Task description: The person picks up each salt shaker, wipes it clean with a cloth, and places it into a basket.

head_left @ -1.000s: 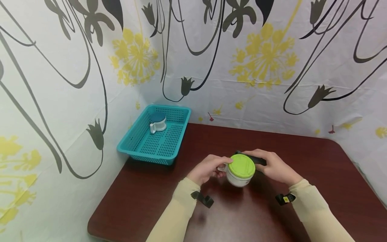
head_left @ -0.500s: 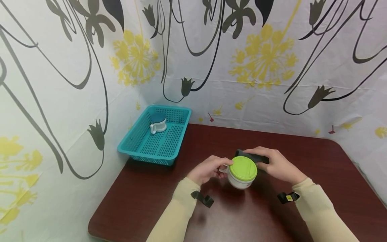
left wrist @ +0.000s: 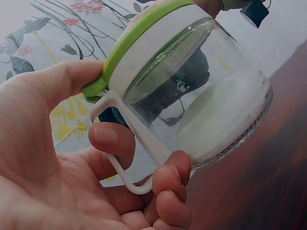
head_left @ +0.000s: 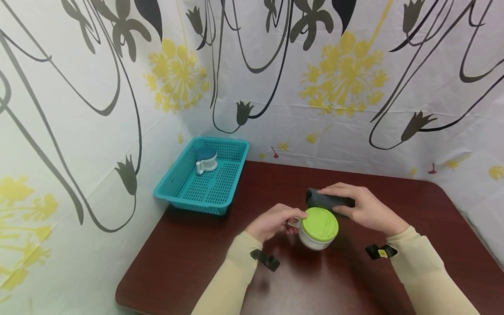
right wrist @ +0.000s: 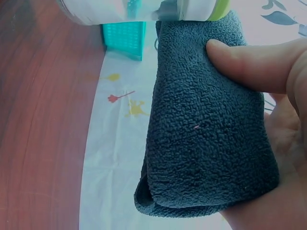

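My left hand (head_left: 275, 222) grips the white handle (left wrist: 139, 143) of a clear glass jar (left wrist: 216, 96) with a green lid (head_left: 320, 224), its thumb against the lid's edge. The jar is tilted above the table, and some white powdery stuff lies inside it. My right hand (head_left: 364, 208) holds a folded dark grey cloth (right wrist: 206, 120), thumb on the near face and palm behind. In the head view the cloth (head_left: 328, 200) is just behind the jar's lid, on its far right side.
A turquoise basket (head_left: 232, 183) stands at the table's back left. Inside it sits a jar with a blue lid (head_left: 206, 153) and white handle. The dark red table (head_left: 189, 262) meets a flower-printed white sheet (head_left: 275, 118) at the back and left.
My right hand and the cloth have moved slightly up and right, away from the jar, so more of the cloth shows. The jar has shifted a little right and nearer.
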